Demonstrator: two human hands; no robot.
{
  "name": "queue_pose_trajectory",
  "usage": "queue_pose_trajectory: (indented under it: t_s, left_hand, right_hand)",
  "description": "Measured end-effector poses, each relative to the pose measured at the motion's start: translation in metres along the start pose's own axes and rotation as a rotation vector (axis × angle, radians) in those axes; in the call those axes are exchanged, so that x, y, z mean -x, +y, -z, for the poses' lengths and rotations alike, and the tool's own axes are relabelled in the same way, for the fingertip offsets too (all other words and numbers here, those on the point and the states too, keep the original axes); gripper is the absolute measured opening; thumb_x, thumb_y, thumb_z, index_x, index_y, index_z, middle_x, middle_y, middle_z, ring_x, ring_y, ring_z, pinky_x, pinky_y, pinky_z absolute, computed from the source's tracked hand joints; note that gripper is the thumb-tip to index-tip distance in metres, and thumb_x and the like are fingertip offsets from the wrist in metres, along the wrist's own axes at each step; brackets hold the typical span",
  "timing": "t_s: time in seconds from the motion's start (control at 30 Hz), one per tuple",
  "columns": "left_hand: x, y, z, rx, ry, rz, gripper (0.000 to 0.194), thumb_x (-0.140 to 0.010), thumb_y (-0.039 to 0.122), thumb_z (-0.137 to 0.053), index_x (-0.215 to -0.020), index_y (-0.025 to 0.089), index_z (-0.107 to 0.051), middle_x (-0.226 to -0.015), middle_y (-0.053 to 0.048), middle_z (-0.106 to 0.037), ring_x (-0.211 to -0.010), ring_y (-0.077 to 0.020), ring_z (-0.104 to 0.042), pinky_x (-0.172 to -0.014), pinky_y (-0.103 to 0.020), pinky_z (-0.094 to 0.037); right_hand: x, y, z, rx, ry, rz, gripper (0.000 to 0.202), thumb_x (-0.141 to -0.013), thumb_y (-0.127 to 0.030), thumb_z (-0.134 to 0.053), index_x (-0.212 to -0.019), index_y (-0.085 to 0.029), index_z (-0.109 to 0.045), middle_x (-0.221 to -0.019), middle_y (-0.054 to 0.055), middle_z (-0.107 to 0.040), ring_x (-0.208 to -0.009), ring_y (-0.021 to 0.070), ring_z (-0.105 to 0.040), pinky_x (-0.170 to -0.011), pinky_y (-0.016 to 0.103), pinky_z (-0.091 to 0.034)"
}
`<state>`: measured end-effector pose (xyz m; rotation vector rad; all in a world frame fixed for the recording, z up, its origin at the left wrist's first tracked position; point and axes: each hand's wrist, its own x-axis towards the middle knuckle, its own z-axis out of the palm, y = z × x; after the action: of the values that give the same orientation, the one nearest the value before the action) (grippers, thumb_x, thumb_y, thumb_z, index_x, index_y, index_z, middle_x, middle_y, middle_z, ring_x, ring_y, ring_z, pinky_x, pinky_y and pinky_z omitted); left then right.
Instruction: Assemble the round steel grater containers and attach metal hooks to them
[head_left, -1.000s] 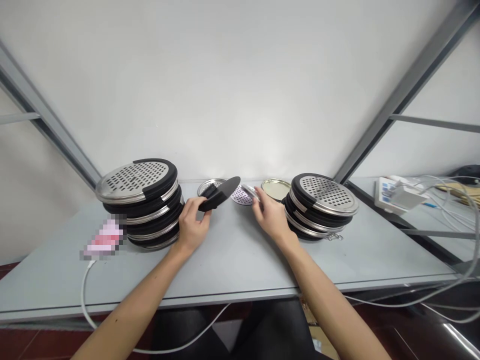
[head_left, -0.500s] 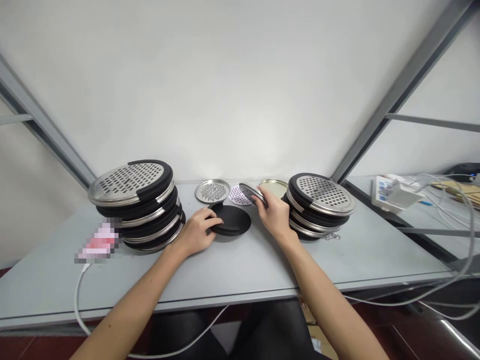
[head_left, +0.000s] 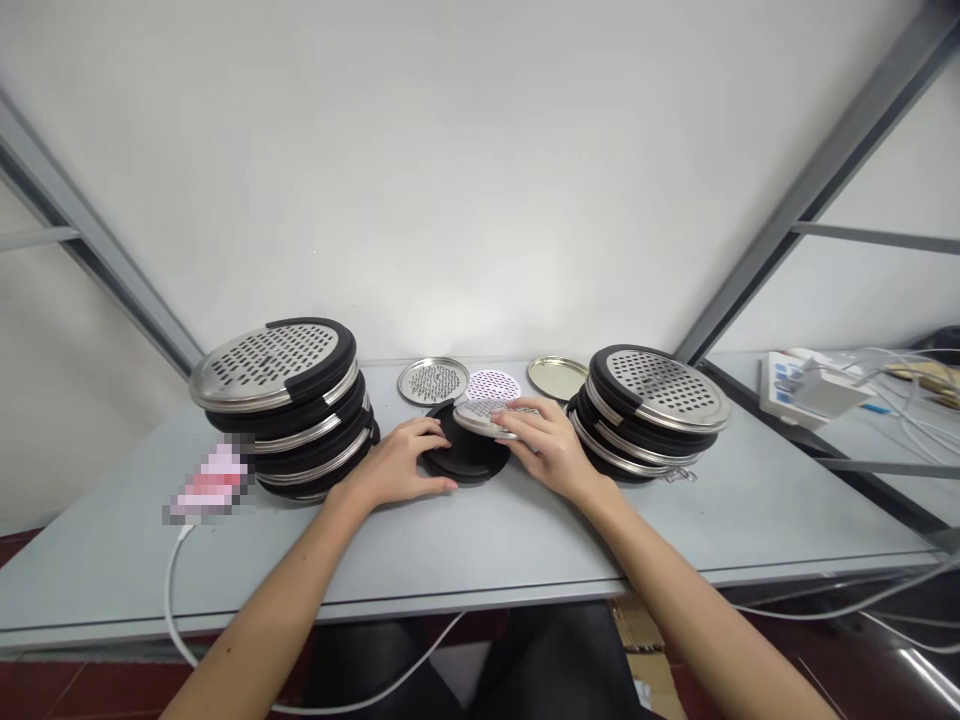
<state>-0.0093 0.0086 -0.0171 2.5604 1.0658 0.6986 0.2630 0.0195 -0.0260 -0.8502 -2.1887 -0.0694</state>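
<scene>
Nearest, both bare forearms reach in over the front edge of the table (head_left: 480, 560), wrists low and turned inward so that the two hands nearly meet in the middle. The left hand (head_left: 401, 462) lies palm down, its fingers curved over the left side of a black round piece (head_left: 466, 460) and its thumb stretched along the near side; whether it pinches the piece or only steadies it, I cannot tell. The right hand (head_left: 551, 445) comes from the other side, fingers on top, and grips a perforated metal disc (head_left: 474, 413) by its right part. That disc hangs slightly tilted over the far right portion of the black piece, which lies flat on the table; the two overlap but are not joined, so this pairing looks begun rather than finished.

To either side, a left stack (head_left: 292, 410) and a right stack (head_left: 649, 415) show metal rims banded in black, each topped by a perforated face partly edged in black; these I judge to be put together already. Farther back, near the wall (head_left: 480, 200), lie a loose silver grated disc (head_left: 433, 381), a pale perforated disc (head_left: 493, 385) and a gold-toned lid (head_left: 557, 378), all apparently unused so far
</scene>
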Motion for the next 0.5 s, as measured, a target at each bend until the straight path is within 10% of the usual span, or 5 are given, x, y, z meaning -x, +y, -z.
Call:
queue_pose_trajectory:
  t_s: [0.5]
  left_hand:
    - [0.0006,0.0059,-0.007,-0.07,-0.02,0.071,0.059,-0.08,0.049,-0.069,-0.133,0.028,-0.057,-0.147,-0.01,-0.045,-0.135,-0.0322,-0.042,-0.11,-0.052,-0.038]
  right_hand:
    - [0.0071,-0.0013,-0.0028,-0.285,-0.266,-0.041,0.036,-0.077,0.0,-0.051,-0.099,-0.024,-0.067,-0.112,0.005,-0.071,-0.116,0.02,-0.059,-0.099,0.041,-0.049]
